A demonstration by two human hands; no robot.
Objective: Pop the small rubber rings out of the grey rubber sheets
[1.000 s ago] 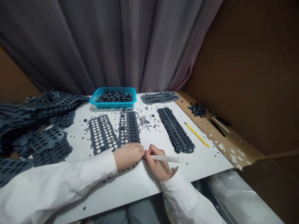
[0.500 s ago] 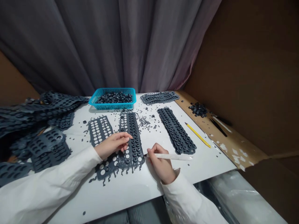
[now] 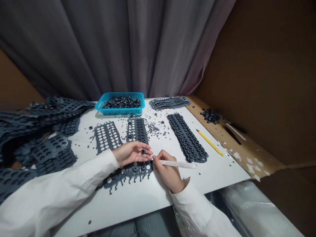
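My left hand (image 3: 132,153) is turned palm up, with a small dark rubber grommet (image 3: 143,151) held at its fingers. My right hand (image 3: 168,171) grips a slim white-wrapped, pen-like tool (image 3: 177,163), its tip end close to the left fingertips. Beneath the left hand lies a dark rubber sheet (image 3: 141,130) with round grommets along its right side and open holes on its left. Another perforated sheet (image 3: 105,135), mostly holes, lies beside it and is partly covered by the left hand and sleeve.
A blue basket (image 3: 98,107) of small dark pieces stands at the back. A grommet-filled sheet (image 3: 187,138) and a yellow pencil-like tool (image 3: 209,142) lie to the right. Perforated sheets (image 3: 51,148) are heaped at left. Tiny dark discs (image 3: 154,129) litter the white board (image 3: 118,210).
My left hand has moved right and turned palm up, lifting a grommet off the sheet. The right hand stays near its place, with the tool tip now beside the left fingers.
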